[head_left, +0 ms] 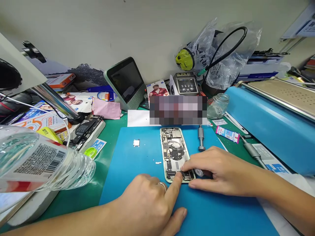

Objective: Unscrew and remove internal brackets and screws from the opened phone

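An opened phone (175, 150) lies back-up on a blue mat (137, 164), its inner boards and parts bare. My left hand (150, 203), with a ring on one finger, rests on the mat; its index finger stretches out and presses on the phone's near end. My right hand (216, 170) lies beside the phone's near right corner, fingers curled, and pinches a small silver-tipped tool (199, 172) at that corner. A small metal part (136, 143) and tiny screws (157, 162) lie on the mat left of the phone.
A screwdriver (201, 138) lies right of the phone. A clear plastic bottle (41, 162) lies at the near left. A second opened phone (86, 129), a grey screen device (126, 83), a glass jar (218, 105) and a blue machine (268, 121) ring the mat.
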`<control>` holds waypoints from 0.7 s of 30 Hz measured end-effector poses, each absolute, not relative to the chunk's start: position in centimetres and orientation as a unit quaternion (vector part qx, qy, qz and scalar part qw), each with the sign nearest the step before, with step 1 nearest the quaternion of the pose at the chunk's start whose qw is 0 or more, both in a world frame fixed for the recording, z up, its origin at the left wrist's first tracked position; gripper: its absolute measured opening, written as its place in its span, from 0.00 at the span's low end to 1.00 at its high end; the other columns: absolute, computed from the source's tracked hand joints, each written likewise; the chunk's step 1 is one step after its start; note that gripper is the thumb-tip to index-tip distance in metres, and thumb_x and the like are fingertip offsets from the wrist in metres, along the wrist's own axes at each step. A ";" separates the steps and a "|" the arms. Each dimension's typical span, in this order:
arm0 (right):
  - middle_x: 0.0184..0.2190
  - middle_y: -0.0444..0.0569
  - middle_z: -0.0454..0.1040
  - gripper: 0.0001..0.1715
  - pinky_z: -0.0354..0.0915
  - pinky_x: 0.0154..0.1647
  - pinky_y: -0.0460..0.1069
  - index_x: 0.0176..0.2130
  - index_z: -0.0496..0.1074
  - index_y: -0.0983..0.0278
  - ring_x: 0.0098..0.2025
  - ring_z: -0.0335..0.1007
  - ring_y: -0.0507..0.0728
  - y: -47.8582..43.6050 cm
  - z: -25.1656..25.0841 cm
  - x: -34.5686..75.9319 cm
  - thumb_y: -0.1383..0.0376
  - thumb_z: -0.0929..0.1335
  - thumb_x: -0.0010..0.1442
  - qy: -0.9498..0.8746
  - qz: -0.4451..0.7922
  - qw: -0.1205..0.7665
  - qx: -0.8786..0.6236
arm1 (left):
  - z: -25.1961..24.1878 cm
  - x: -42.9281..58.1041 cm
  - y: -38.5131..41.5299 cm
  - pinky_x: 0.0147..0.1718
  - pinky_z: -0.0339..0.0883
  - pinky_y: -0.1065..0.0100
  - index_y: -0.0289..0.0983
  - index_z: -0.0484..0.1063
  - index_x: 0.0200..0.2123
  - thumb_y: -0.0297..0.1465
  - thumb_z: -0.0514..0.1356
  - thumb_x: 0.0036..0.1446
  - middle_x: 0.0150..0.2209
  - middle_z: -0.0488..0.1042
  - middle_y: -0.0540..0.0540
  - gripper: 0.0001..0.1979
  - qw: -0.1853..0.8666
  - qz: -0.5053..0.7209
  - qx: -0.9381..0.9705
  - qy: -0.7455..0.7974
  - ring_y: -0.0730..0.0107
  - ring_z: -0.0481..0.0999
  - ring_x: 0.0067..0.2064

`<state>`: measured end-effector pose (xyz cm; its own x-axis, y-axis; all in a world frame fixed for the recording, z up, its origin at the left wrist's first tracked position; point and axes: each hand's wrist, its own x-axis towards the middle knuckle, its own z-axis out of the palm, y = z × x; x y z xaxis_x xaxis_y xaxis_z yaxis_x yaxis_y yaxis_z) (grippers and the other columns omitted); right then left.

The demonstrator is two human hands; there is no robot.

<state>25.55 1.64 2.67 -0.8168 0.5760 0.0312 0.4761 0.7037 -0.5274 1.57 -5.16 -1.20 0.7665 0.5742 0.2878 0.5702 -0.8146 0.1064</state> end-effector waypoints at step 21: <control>0.36 0.41 0.84 0.09 0.64 0.36 0.47 0.45 0.79 0.60 0.35 0.79 0.52 2.1 2.2 25.8 0.63 0.72 0.64 -0.919 0.261 0.112 -0.273 | -0.8 1.3 -5.4 0.15 0.69 0.58 0.21 0.67 0.58 0.35 0.47 0.71 0.25 0.77 0.46 0.24 0.021 0.157 0.941 0.300 0.60 0.76 0.21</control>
